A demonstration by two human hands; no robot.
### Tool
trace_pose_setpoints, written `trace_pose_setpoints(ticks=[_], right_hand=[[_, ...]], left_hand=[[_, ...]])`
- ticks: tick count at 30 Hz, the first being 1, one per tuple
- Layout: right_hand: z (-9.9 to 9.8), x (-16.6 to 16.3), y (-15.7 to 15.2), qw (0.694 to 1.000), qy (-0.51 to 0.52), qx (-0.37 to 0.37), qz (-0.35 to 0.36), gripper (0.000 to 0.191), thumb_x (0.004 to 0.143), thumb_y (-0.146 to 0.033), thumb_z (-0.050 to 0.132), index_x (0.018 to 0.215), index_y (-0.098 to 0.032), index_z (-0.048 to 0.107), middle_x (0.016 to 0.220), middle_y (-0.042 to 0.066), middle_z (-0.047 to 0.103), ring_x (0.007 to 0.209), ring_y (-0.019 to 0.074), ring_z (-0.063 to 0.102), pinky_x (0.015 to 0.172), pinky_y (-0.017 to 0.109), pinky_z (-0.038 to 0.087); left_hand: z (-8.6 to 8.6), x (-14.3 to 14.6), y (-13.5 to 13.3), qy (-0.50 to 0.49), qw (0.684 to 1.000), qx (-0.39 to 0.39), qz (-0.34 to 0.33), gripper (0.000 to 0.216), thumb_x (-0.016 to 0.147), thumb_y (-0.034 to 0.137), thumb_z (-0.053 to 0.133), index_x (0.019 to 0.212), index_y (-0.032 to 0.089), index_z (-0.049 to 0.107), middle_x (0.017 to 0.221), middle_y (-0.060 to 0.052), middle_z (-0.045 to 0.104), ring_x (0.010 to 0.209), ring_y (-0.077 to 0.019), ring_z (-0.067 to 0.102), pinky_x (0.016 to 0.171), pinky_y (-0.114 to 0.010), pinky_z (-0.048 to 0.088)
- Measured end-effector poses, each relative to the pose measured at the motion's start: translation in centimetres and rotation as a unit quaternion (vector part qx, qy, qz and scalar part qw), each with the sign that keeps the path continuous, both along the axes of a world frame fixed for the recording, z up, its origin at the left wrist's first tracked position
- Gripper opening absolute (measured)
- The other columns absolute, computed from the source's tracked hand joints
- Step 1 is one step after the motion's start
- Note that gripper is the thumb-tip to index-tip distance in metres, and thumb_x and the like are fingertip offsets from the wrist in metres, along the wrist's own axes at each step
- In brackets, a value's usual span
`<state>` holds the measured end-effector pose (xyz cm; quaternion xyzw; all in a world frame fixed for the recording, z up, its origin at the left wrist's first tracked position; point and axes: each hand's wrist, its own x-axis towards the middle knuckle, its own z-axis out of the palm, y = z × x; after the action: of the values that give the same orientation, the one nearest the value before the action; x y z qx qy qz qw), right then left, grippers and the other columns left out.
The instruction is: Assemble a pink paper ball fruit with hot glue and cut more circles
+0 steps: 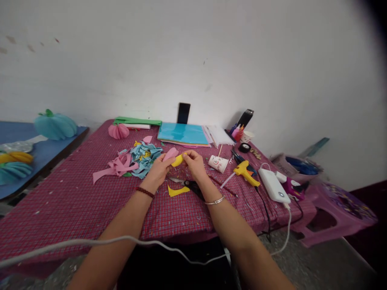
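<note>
My left hand [158, 171] is closed around a folded pink paper piece [171, 153]. Pinched by its right end in my right hand [195, 164] is a small curved yellow paper piece [178, 160], whose left end meets the pink one. Both hands are raised a little over the table, close together. Below them lie black-handled scissors [193, 187], partly hidden by my right wrist, and a yellow paper offcut [178, 191]. Blue paper scraps [146, 155] and pink paper scraps [116, 166] are heaped left of my left hand.
A paper cup [218, 163] lies tipped over, right of my hands. Beyond it are a yellow glue gun [246, 172] and a white power bank [273, 185]. Coloured sheets [183, 133] and a phone [183, 113] are at the wall. A white cable [121, 239] crosses my arms.
</note>
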<state>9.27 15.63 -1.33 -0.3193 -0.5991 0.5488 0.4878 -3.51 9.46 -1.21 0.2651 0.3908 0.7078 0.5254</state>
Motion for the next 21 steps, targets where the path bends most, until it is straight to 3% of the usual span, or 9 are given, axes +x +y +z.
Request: trace_pose_setpoints(ticks=[5, 11, 16, 21], right_hand=[[0.3, 0.2, 0.0, 1.000, 0.006, -0.006, 0.002, 0.024, 0.071, -0.043, 0.067, 0.075, -0.020, 0.060, 0.060, -0.004, 0.054, 0.050, 0.0094, 0.045, 0.049, 0.023, 0.037], [0.7, 0.2, -0.5, 0.999, -0.004, -0.005, 0.032, 0.029, 0.070, -0.045, 0.070, 0.083, -0.021, 0.063, 0.065, -0.003, 0.059, 0.052, 0.0113, 0.048, 0.050, 0.024, 0.040], [0.7, 0.2, -0.7, 0.998, -0.021, -0.001, 0.051, 0.026, 0.062, -0.041, 0.076, 0.068, -0.019, 0.062, 0.057, -0.005, 0.056, 0.054, 0.0105, 0.047, 0.052, 0.022, 0.038], [0.0, 0.3, 0.0, 0.999, -0.016, -0.010, 0.028, 0.026, 0.065, -0.040, 0.074, 0.062, -0.019, 0.058, 0.056, -0.006, 0.053, 0.052, 0.0100, 0.045, 0.051, 0.022, 0.036]], left_hand=[[0.0, -0.2, 0.1, 0.005, 1.000, 0.004, 0.027, 0.029, 0.056, 0.021, 0.080, 0.080, 0.014, 0.066, 0.073, -0.001, 0.066, 0.068, -0.0154, 0.063, 0.066, -0.027, 0.050], [-0.4, 0.2, 0.0, 0.091, 0.994, -0.003, 0.064, 0.025, 0.055, 0.015, 0.080, 0.078, 0.014, 0.069, 0.064, 0.002, 0.063, 0.054, -0.0105, 0.053, 0.052, -0.021, 0.039], [-0.5, 0.9, -0.3, 0.152, 0.987, -0.005, 0.051, 0.020, 0.055, 0.012, 0.079, 0.073, 0.012, 0.071, 0.059, 0.002, 0.062, 0.052, -0.0108, 0.050, 0.049, -0.020, 0.035], [-0.6, 1.0, -0.2, 0.136, 0.991, 0.016, 0.012, 0.032, 0.063, 0.025, 0.079, 0.092, 0.014, 0.072, 0.081, -0.004, 0.072, 0.070, -0.0166, 0.063, 0.064, -0.026, 0.049]])
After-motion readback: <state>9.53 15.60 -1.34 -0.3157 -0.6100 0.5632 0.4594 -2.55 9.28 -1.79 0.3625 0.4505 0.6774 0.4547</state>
